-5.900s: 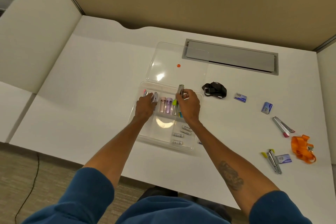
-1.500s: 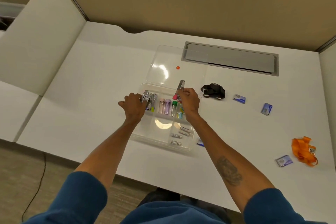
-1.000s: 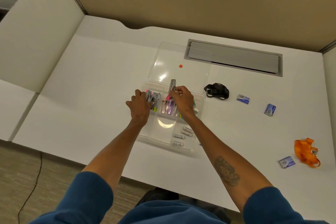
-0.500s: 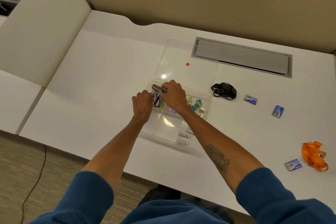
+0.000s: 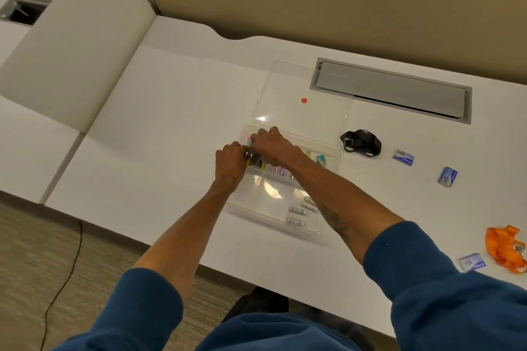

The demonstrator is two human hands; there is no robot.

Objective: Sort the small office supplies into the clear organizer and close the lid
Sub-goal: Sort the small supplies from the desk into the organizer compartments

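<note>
The clear organizer (image 5: 258,211) lies on the white desk, its lid (image 5: 302,85) folded open behind it with a red dot on it. My right hand (image 5: 272,145) reaches across the tray to the back-left compartment and covers a stapler whose pink end (image 5: 249,140) pokes out. My left hand (image 5: 231,164) curls against the staplers (image 5: 255,162) standing in that same compartment. Pink and purple items (image 5: 279,171) fill the middle back slot. Small coloured clips (image 5: 320,159) sit at the back right. Several batteries (image 5: 296,210) lie in the front right.
A black strap (image 5: 360,142) lies right of the tray. Three blue staple boxes (image 5: 402,157) (image 5: 447,177) (image 5: 471,262) and an orange lanyard (image 5: 504,248) are scattered farther right. A grey cable hatch (image 5: 390,91) is set in the desk behind the lid.
My right hand carried an upright stapler leftward from the tray's middle, tipped it flat and lowered it into the back-left compartment. My left hand stayed at those staplers. The camera swung left.
</note>
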